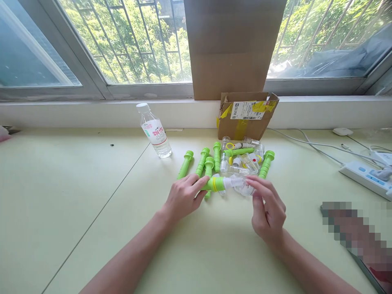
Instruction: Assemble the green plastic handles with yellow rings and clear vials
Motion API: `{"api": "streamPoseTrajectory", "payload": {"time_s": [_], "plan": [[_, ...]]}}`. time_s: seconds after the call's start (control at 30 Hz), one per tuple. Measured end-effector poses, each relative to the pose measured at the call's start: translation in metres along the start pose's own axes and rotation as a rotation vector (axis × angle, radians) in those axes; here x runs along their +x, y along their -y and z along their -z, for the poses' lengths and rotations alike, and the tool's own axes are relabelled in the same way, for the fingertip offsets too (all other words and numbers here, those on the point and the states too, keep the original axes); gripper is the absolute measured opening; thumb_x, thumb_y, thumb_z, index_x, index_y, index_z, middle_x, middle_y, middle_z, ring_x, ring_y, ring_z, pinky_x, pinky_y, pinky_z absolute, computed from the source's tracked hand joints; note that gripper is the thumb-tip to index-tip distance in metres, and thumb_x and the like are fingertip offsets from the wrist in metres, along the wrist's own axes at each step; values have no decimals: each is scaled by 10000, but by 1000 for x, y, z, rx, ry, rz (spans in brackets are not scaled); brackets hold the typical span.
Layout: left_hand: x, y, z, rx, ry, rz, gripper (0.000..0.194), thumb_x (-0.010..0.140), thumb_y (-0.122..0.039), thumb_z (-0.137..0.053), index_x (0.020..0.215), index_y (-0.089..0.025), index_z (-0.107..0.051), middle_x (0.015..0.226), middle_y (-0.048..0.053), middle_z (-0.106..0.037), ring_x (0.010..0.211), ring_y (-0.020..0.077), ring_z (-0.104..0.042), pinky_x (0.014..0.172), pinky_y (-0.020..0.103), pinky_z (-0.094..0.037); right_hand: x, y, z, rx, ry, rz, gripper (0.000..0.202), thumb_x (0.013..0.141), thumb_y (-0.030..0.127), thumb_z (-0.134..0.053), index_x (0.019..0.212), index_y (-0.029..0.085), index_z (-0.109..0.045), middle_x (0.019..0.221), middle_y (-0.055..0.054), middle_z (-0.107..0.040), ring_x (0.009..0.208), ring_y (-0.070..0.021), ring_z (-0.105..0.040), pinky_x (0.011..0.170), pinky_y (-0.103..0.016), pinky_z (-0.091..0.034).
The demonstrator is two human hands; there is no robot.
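Two bare hands appear above a pale green surface (92,212). The left hand (185,197) pinches a green ribbed plastic tube with a yellow ring (212,184) between thumb and fingers; from its right end extend a white collar and a clear plastic cylinder (236,181), both lying between the two hands. The fingers of the right hand (269,210) are bent, thumb parted from the index finger, whose tip is at the cylinder's far end; whether it presses there cannot be told. Just beyond the left fingers lie several loose green plastic handles (217,157). Beyond the right fingertips is a cluster of clear plastic containers (249,163), and behind it an open brown cardboard box (241,126). A clear water bottle with a white cap (157,132) stands beyond and left of the left fingers; a white power strip (366,178) lies well to the right of the right fingers.
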State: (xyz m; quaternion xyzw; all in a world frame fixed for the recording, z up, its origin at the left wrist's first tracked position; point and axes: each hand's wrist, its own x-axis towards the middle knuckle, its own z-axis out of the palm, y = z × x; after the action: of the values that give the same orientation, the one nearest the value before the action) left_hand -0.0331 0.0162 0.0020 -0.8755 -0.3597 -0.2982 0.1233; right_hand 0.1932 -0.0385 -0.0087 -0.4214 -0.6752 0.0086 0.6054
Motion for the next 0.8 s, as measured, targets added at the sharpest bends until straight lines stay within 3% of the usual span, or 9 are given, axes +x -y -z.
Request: {"api": "streamPoseTrajectory", "payload": {"time_s": [0.17,0.3,0.5,0.8], "plan": [[4,-8,9,135,34,-170,252,874,-141,-460,1084,-221,-572,729,16,-577,644,151,-544,591,264,-388,0,3,-1,-93,203,141,382,790,58,-444,1080,229,-626,973,-88,-678,854,-217,-667,655,-336,-545],[2,-16,7,129,17,-200,249,862,-110,-468,1068,-204,-572,703,10,-565,611,142,-514,570,265,-369,-2,7,0,-111,299,181,470,764,53,-442,1189,219,-557,1031,-108,-643,901,-232,-651,667,-353,-548],[2,-7,6,102,-25,-155,247,856,-102,-486,1068,-196,-573,752,18,-598,663,148,-534,617,267,-392,-3,6,-2,-123,307,189,499,762,74,-567,1238,205,-491,1178,-158,-497,1020,-249,-601,749,-383,-565],[2,-2,9,78,-25,-187,268,863,-103,-512,1096,-213,-584,803,29,-607,690,148,-546,642,280,-390,-1,6,-3,-11,309,145,438,805,54,-558,1212,212,-524,1031,-106,-644,920,-207,-652,710,-312,-561]]}}
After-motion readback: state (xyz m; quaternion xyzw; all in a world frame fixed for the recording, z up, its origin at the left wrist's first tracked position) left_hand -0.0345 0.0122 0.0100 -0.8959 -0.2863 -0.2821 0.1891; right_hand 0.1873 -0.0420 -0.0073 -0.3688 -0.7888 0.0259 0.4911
